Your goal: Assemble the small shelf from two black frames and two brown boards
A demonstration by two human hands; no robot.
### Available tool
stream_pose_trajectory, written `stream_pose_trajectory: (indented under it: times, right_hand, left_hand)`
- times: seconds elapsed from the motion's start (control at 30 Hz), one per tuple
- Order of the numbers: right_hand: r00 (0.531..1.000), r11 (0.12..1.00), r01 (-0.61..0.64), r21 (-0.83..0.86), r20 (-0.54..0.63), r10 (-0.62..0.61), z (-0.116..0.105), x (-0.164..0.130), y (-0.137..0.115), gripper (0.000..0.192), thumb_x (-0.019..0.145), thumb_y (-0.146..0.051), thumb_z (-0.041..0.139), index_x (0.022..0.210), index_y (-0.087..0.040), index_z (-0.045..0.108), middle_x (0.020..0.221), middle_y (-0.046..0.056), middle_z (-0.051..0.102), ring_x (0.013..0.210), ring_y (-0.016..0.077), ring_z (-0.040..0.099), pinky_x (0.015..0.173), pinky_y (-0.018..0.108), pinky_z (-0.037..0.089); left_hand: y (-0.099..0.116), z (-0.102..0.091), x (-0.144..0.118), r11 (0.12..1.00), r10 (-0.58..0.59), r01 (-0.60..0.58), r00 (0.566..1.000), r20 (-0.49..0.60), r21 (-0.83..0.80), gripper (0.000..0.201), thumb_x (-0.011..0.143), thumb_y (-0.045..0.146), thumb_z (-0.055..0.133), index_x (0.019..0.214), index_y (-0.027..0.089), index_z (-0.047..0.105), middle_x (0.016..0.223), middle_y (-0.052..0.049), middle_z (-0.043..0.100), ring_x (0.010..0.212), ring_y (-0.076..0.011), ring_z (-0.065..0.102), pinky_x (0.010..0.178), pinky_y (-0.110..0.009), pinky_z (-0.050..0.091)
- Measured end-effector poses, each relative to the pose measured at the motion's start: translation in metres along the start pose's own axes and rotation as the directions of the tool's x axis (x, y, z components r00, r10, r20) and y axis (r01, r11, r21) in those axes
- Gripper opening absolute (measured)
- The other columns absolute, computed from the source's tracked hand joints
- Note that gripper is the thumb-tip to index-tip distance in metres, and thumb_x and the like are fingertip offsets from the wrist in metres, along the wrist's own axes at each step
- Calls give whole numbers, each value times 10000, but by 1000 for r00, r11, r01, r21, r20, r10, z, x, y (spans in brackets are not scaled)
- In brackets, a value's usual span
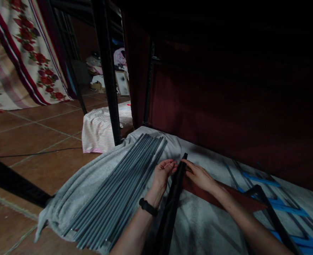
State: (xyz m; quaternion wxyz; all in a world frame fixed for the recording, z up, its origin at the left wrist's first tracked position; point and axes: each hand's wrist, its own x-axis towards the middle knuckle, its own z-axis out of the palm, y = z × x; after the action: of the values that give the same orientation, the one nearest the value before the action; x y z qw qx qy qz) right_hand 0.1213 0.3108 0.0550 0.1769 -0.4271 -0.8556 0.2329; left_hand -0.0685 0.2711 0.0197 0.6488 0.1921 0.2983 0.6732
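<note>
The black metal bar (172,202) is pinched near its far tip between both hands, its long axis running away from the person; the left hand (163,173) is curled against its left side, the right hand (199,175) laid on its right. Left of the bar, a bundle of grey rods (119,191) is spread on the grey blanket (199,223), with tiled floor (39,134) beyond.

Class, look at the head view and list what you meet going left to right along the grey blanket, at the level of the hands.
Bundle of grey rods → left hand → black bar → right hand → reddish-brown strip → blue and black frame, all on the grey blanket.
</note>
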Motion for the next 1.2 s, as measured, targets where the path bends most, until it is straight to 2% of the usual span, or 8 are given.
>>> stream_pose_trajectory:
  times: [0.1, 0.27, 0.73, 0.93, 1.07, 1.13, 1.2]
  right_hand:
    - [1000, 1000, -6, 17, -12, 6, 1, -1, -3, 599, 875, -160, 502, 1458, -280, 438, 1430, 51, 569, 1285, 227, 566, 1114, 428, 434]
    - [999, 1000, -18, 16, -42, 18, 3, -1, -6, 618, 862, -143, 509, 1461, -281, 445, 1428, 56, 570, 1280, 234, 569, 1116, 442, 434]
    - [999, 998, -46, 39, -16, 46, -1, -2, -6, 577, 893, -230, 518, 1462, -305, 455, 1402, 31, 597, 1270, 224, 579, 1104, 418, 441]
    - [996, 992, -81, 96, -13, 83, 0, -1, -9, 540, 896, -251, 525, 1433, -290, 492, 1317, 34, 661, 1220, 231, 617, 1058, 400, 477]
    - [995, 990, -90, 109, -25, 93, 0, -1, -13, 555, 902, -243, 515, 1448, -287, 427, 1233, 37, 700, 1155, 213, 651, 1003, 383, 493]
    - [990, 989, -125, 78, -53, 129, -1, -3, -16, 545, 899, -258, 532, 1428, -274, 401, 1177, 41, 713, 1063, 208, 683, 933, 365, 510]
    - [976, 980, -198, -3, -99, 196, -2, -6, -19, 443, 895, -290, 551, 1327, -248, 462, 1103, 51, 720, 974, 215, 696, 859, 351, 511]
  left_hand:
    - [-6, 6, 1, 1000, 15, -15, 1000, 6, -14, 371, 631, 239, 870, 925, 121, 678, 849, -66, 737, 752, -138, 699, 786, -266, 560]
    - [-15, 7, 2, 1000, -2, 2, 1000, -2, -19, 394, 601, 245, 885, 904, 125, 663, 801, -46, 726, 729, -137, 698, 762, -258, 560]
    - [-15, 5, 3, 999, 14, -14, 1000, 13, 41, 355, 632, 270, 866, 899, 119, 690, 766, -68, 728, 666, -148, 681, 723, -282, 556]
    - [-16, 10, 4, 989, 56, -60, 998, 39, 136, 314, 629, 313, 861, 849, 126, 737, 780, -80, 744, 672, -159, 671, 684, -268, 536]
    - [-19, 11, 6, 968, 87, -94, 995, 39, 233, 291, 652, 330, 831, 858, 136, 767, 774, -66, 749, 639, -152, 650, 638, -257, 514]
    - [-21, 11, 6, 959, 97, -104, 995, 36, 264, 290, 661, 337, 818, 871, 141, 774, 769, -65, 752, 646, -162, 653, 640, -262, 514]
    - [-23, 10, 7, 953, 98, -107, 994, 45, 284, 294, 675, 339, 800, 892, 143, 778, 785, -71, 759, 672, -179, 663, 659, -276, 521]
